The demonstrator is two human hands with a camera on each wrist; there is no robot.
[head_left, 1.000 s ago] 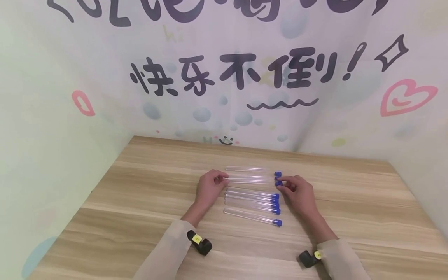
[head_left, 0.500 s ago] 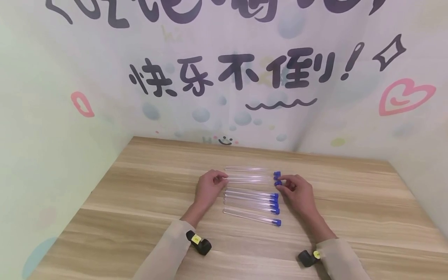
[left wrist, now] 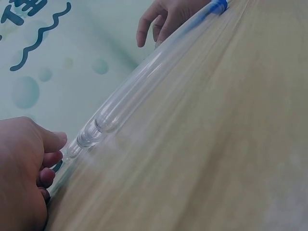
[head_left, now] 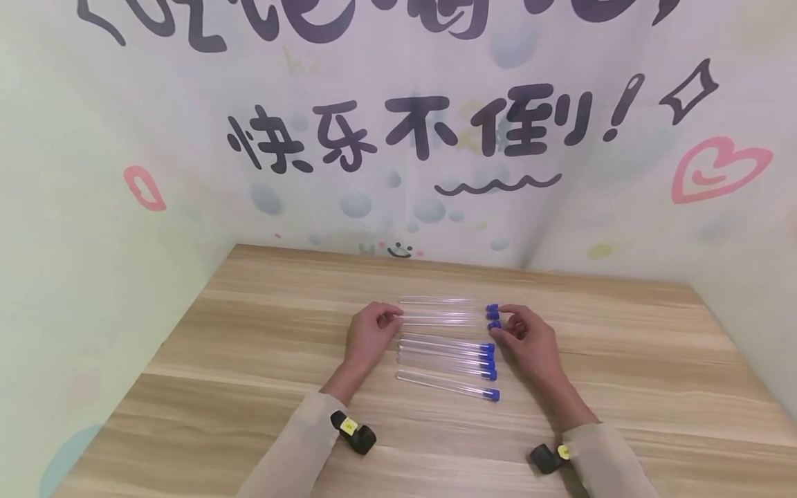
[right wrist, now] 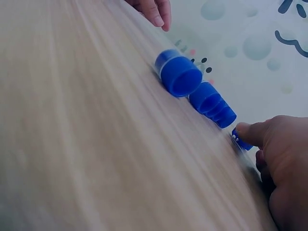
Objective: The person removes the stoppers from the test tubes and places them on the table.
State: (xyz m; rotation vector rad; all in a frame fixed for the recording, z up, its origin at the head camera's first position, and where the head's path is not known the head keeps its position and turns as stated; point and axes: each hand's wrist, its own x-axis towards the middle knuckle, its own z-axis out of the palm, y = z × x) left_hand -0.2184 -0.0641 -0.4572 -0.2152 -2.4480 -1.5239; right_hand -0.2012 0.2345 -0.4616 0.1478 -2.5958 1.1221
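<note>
Hands (head_left: 372,337) nr tubes (head_left: 438,321) & caps (head_left: 492,315)

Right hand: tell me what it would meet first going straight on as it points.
The right hand would probably meet the nearest blue cap first; it may already touch it, since depth there is unclear.

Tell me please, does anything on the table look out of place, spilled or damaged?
Nothing looks spilled or visibly damaged. Two things stand out: three blue caps lie loose beside the uncapped test tubes, while the other test tubes are capped; and the nearest capped test tube lies apart from that group.
</note>
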